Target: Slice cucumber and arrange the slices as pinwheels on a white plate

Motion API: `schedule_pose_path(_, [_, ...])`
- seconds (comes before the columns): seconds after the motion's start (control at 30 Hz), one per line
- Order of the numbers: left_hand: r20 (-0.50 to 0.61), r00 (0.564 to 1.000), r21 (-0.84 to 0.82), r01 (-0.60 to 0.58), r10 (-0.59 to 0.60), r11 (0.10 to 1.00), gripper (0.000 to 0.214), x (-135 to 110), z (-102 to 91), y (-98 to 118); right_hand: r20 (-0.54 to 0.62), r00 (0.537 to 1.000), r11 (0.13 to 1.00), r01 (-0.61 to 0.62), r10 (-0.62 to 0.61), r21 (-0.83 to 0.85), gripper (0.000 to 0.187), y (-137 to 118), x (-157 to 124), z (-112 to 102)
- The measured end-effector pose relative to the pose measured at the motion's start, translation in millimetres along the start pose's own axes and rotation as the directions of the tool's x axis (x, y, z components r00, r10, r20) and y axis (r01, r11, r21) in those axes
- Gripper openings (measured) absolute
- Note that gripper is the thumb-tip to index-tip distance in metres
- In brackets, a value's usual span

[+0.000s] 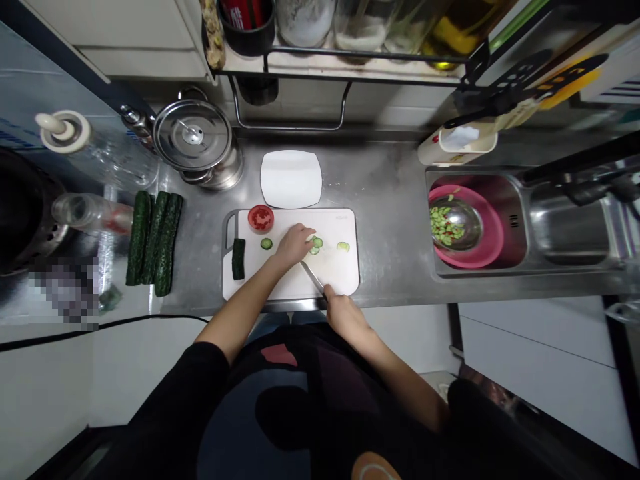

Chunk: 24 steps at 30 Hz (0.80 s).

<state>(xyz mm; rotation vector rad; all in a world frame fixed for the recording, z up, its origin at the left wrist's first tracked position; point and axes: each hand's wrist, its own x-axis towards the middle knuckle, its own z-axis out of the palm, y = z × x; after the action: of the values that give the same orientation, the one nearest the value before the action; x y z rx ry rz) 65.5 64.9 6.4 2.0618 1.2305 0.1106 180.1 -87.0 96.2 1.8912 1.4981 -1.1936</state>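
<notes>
Left hand [295,243] curled over the cucumber [317,243] at the middle of the board [340,273] on the desk [395,233], grip itself hidden; right hand [345,313] closed round the knife [313,277], blade slanting toward the left knuckles. Best to tuck fingertips back, guide the blade flat against the knuckles, and slice thin and even, probably without lifting the tip.

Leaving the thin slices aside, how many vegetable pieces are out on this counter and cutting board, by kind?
Whole cucumbers: 3
Cucumber chunk: 1
Tomato half: 1
Total: 5
</notes>
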Motion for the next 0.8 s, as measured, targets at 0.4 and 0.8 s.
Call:
schedule_pose_path(0.4, [0.058,0.997,-0.144,-0.043,0.052,0.989,0.01,11.6,3.4,9.3,0.003,1.0,1.0,-0.019,0.019,0.015,0.053,-1.7,-4.9,-2.0])
schedule_pose_path(0.8, [0.099,0.994,-0.075,-0.048,0.055,0.996,0.018,-36.2,-13.4,-41.5,-0.02,0.999,1.0,-0.025,0.025,0.015,0.045,-4.0,6.0,-9.1])
